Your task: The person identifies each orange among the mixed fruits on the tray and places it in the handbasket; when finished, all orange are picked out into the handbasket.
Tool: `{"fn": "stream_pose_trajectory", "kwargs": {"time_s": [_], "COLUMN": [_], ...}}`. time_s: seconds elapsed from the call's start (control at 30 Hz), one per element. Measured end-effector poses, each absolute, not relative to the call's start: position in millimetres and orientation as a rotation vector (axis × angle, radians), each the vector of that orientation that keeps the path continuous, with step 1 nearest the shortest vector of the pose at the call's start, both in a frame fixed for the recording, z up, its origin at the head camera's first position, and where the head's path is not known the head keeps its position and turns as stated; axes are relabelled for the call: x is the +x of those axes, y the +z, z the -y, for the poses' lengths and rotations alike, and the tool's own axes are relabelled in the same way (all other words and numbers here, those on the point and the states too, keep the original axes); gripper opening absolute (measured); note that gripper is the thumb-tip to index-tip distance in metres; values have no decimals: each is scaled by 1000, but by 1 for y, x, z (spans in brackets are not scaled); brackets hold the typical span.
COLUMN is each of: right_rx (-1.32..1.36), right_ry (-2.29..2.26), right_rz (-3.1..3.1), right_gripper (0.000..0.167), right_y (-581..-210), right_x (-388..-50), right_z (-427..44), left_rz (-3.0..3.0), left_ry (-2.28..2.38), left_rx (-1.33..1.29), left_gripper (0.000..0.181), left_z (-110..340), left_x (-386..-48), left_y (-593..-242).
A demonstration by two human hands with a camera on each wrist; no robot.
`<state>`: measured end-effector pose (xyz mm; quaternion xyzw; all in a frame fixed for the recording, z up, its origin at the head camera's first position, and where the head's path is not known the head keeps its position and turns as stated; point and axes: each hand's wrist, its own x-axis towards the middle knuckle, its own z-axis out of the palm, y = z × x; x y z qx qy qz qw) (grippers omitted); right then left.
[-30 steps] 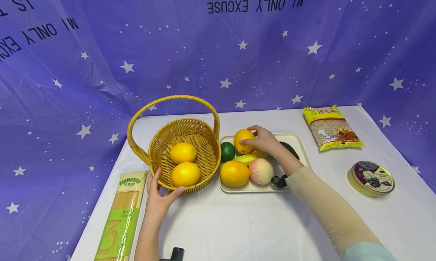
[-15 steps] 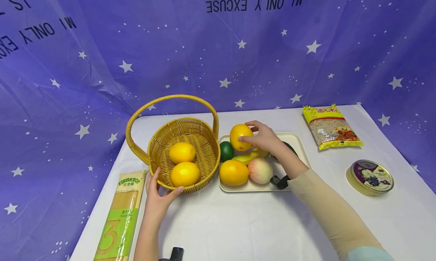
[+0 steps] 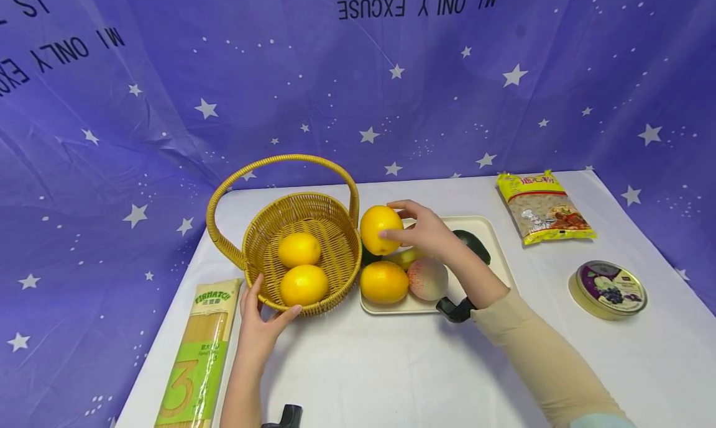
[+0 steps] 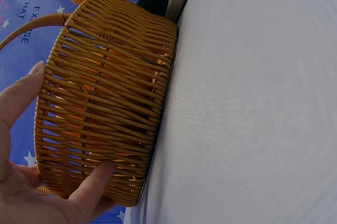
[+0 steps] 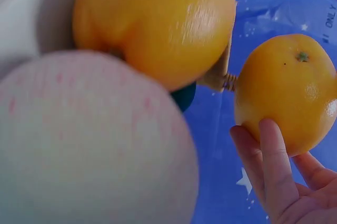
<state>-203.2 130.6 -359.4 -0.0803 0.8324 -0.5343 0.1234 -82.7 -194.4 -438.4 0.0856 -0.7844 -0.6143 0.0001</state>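
Note:
My right hand [image 3: 426,230] pinches an orange fruit [image 3: 381,230] above the tray's left end, close to the basket's right rim; the right wrist view shows fingers round the fruit [image 5: 287,95]. My left hand [image 3: 264,328] holds the near left rim of the wicker basket [image 3: 344,285], thumb and fingers spread on its wall, as in the left wrist view. Two yellow-orange fruits [image 3: 304,286] lie in the basket. On the cream tray [image 3: 502,254] are another orange fruit [image 3: 384,282], a peach [image 3: 427,279], a partly hidden banana [image 3: 404,258], a dark green fruit [image 3: 371,256] and an avocado-like one [image 3: 473,246].
A spaghetti pack [image 3: 198,353] lies left of the basket. At the right are a yellow pasta bag [image 3: 547,209] and a round tin [image 3: 608,290]. The basket's tall handle [image 3: 291,158] arches over its far side. A purple starry cloth [image 3: 313,74] hangs behind the table.
My right hand has lifted the orange fruit off the tray and moved it left toward the basket, uncovering more of the dark fruit at the right. My left hand stays on the basket.

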Motion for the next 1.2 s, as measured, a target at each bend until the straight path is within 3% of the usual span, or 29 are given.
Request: {"fn": "stream_pose_trajectory", "kwargs": {"time_s": [0.5, 0.8, 1.2], "right_rx": [-374, -281, -586], "right_ry": [-1544, -1553, -1355], "right_rz": [-2390, -2316, -2549], "right_gripper": [63, 67, 70], "right_y": [-366, -365, -369], "right_x": [-191, -185, -186], "right_z": [-98, -77, -56], "left_rz": [2455, 2453, 2470], "left_ry": [-1925, -1913, -1933], "left_rx": [262, 258, 288], "left_gripper": [104, 103, 104], "left_z": [195, 194, 195], "left_x": [-84, -83, -84], "left_y": [-441, -441, -440]}}
